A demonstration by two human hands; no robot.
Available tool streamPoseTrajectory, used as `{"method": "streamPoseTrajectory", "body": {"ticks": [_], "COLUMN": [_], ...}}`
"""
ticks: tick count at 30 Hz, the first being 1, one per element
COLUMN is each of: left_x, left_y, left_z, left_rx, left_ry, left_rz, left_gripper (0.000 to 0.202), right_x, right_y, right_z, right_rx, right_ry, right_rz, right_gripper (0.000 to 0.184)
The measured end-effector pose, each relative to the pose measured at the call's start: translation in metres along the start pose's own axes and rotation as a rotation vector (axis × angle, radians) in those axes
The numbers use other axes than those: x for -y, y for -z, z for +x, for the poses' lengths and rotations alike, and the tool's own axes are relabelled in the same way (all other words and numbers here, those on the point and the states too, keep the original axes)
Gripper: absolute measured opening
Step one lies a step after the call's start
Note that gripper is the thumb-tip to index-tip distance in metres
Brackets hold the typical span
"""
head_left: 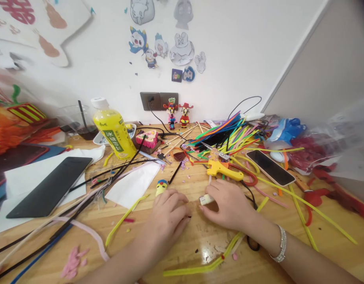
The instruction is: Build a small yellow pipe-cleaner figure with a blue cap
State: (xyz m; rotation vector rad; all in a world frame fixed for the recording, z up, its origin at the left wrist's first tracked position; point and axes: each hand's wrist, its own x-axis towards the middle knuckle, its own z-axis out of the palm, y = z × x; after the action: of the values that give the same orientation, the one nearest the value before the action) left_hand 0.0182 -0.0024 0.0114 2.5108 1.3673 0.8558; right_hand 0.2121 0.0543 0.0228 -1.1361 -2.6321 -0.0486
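Note:
My left hand (170,215) rests low over the table with its fingers curled. Out from under its far side pokes a small yellow figure (161,187) with a blue and red top; the rest of it is covered by the hand. My right hand (226,203) is closed around a small whitish block (206,199), with one end showing between thumb and fingers. Just beyond that hand lies a yellow glue gun (225,169). A bent yellow pipe cleaner (125,219) is left of my left hand.
Bundled coloured pipe cleaners (238,134) lie behind, near scissors (219,153) and a phone (271,167). On the left are a yellow drink bottle (114,130), a black tablet-like slab (50,187) and white paper (134,185). Two small figures (184,115) stand by the wall.

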Motion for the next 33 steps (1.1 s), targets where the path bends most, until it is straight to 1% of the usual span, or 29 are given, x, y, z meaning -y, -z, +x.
{"method": "streamPoseTrajectory", "body": {"ticks": [3,7,9,14,18,22,24,28,30,33], "left_x": [0.001,0.002,0.002,0.004,0.004,0.002,0.002,0.003,0.005,0.008], "left_y": [0.000,0.000,0.000,0.001,0.001,0.003,0.004,0.004,0.002,-0.002], "left_z": [0.001,0.003,0.004,0.004,0.001,0.001,0.002,0.003,0.003,0.002], "left_rx": [-0.036,-0.071,-0.071,-0.058,-0.060,-0.072,-0.087,-0.093,-0.077,-0.027], "left_ry": [0.006,0.074,0.092,0.084,0.168,0.234,0.230,0.176,0.141,0.098], "left_rz": [-0.063,-0.173,-0.186,-0.198,-0.235,-0.273,-0.286,-0.305,-0.291,-0.206], "left_gripper": [0.012,0.014,0.014,0.012,0.009,0.010,0.010,0.010,0.011,0.013], "right_x": [-0.001,-0.001,0.000,0.003,0.006,0.009,0.009,0.009,0.008,0.006], "right_y": [-0.001,-0.001,-0.001,-0.002,-0.003,-0.004,-0.005,-0.005,-0.004,-0.003], "right_z": [0.000,0.001,0.001,0.000,-0.001,-0.001,-0.001,-0.001,-0.001,0.000], "right_rx": [-0.005,-0.005,0.006,0.024,-0.001,-0.022,-0.036,-0.083,-0.084,-0.066], "right_ry": [0.007,0.004,0.001,0.023,0.055,0.049,0.030,-0.010,-0.018,-0.023], "right_rz": [0.002,0.012,0.027,0.090,0.150,0.215,0.273,0.367,0.365,0.308], "right_gripper": [0.019,0.019,0.019,0.019,0.021,0.020,0.020,0.019,0.017,0.017]}}
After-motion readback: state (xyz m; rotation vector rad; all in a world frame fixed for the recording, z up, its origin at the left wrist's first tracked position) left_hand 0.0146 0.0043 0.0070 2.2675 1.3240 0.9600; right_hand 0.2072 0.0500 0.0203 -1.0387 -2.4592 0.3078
